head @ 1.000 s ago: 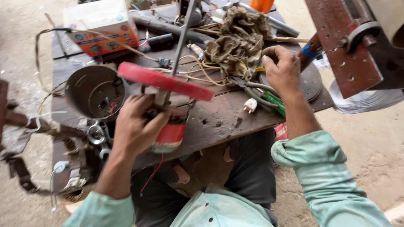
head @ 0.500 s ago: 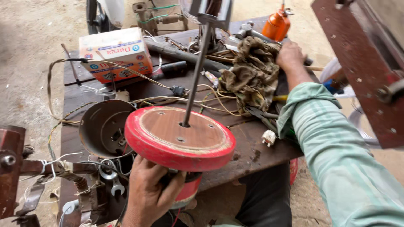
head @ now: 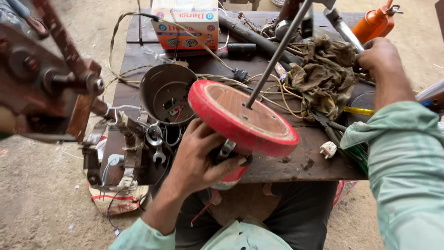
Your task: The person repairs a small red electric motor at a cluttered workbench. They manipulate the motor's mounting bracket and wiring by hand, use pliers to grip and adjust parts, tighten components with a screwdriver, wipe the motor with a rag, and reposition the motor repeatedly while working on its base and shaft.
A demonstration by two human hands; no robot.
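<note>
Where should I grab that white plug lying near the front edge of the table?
Grip the white plug across its short body from above, coming in from the table's front edge. It lies flat on bare wood, and pliers and wires crowd its far side.

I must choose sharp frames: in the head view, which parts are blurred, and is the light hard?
Head view: soft, even daylight, no hard shadows; the rusty metal frame at left is motion-blurred; the red disc, left hand and right hand are fairly sharp.
</note>
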